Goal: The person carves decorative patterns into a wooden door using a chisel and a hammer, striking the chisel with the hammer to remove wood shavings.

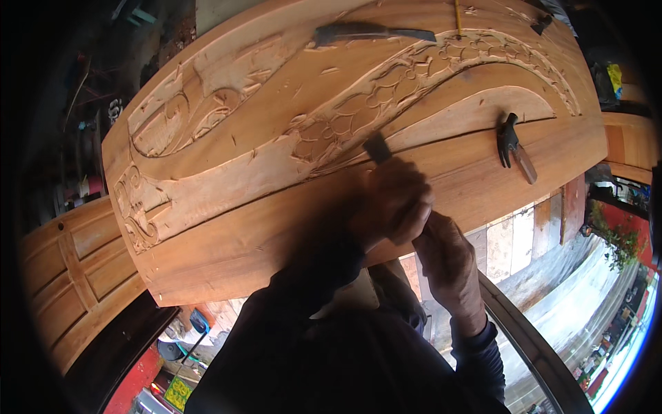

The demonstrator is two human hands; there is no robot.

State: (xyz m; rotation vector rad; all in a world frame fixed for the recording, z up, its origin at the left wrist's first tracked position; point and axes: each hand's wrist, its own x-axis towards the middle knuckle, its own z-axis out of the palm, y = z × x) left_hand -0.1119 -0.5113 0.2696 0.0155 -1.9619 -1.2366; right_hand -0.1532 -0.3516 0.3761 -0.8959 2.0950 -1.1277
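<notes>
Head view | I see left hand [393,200] and right hand [448,259] both fisted on chisel [378,148] | blade dark, flat, at 12 o'clock on carved panel [227,228] | hammer [514,146] at 2 o'clock

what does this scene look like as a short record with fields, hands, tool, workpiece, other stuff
left hand: wrapped around the chisel's handle, close to the blade
right hand: gripping the handle just behind the left hand
chisel: blade tip on the carved band
workpiece: large wooden panel with carved floral relief and scrolls
hammer: lying on the panel, right of the hands
other tool: a second chisel near the panel's far edge
left side: panelled wooden door
</notes>
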